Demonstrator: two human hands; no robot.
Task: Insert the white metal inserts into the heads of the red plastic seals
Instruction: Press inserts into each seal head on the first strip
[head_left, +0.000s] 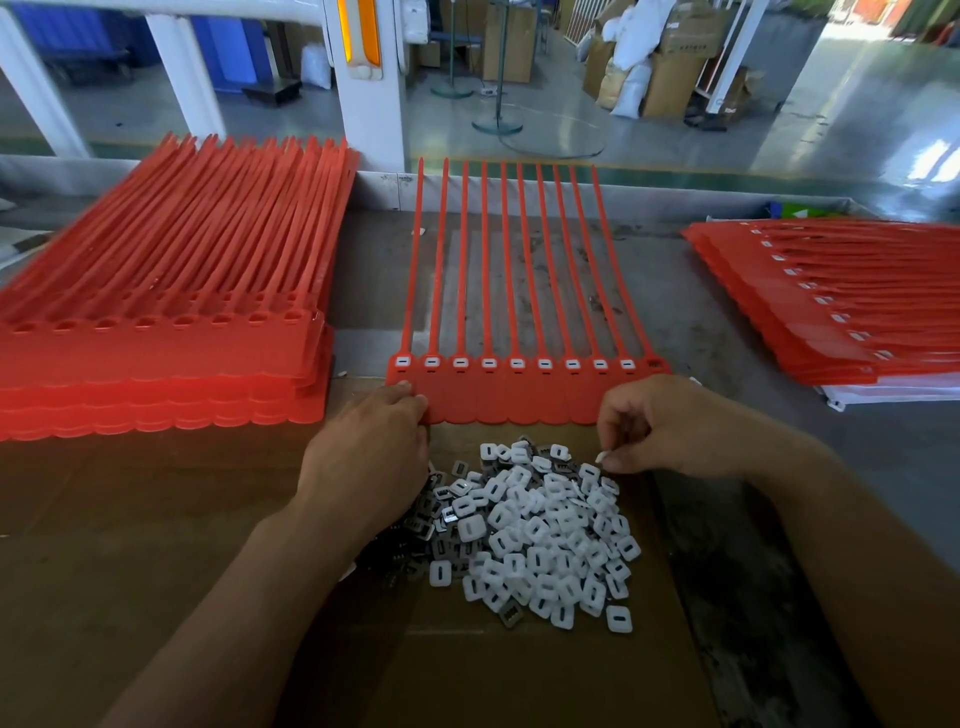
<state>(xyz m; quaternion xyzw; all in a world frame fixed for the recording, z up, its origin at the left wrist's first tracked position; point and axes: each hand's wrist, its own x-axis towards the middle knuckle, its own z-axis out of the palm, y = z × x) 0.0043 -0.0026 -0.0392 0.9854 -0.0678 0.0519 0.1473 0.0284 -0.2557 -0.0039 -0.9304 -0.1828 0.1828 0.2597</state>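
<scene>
A joined strip of red plastic seals (519, 400) lies in front of me, tails pointing away. White inserts sit in its heads, except the rightmost head (655, 365), which shows only red. My left hand (374, 457) grips the strip's near left corner. My right hand (670, 431) hovers at the strip's right end and pinches one white insert (601, 457) between thumb and fingers. A loose pile of white inserts (540, 530) lies on brown cardboard (156, 545) between my forearms.
A thick stack of red seal strips with open heads (166, 332) lies at the left. Another stack with inserts in the heads (841, 312) lies at the right on the grey bench. White machine posts and a factory floor lie beyond the far edge.
</scene>
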